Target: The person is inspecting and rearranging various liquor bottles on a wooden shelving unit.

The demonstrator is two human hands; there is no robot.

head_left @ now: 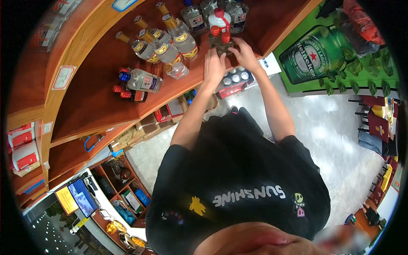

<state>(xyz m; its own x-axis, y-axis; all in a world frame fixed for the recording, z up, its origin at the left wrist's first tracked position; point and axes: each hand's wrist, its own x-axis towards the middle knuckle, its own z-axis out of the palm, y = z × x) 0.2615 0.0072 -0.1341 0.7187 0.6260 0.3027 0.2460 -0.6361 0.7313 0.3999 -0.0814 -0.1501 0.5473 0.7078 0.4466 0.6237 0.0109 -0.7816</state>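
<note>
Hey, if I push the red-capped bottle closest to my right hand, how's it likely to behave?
The red-capped bottle looks like glass, so probably fragile. Standing upright, it might tip if pushed near the cap. Another red-capped bottle stands close beside it, so they could knock together.

Fingers of the left-hand grip (pixel 214 67) and right-hand grip (pixel 245 55) partly hide two small red-capped bottles (pixel 221 42); their hold is unclear. Beyond, a white bottle (pixel 219 19) is partly covered. The far edge crops a clear bottle (pixel 207 7); a patch (pixel 342 239) near right is blurred.
</note>
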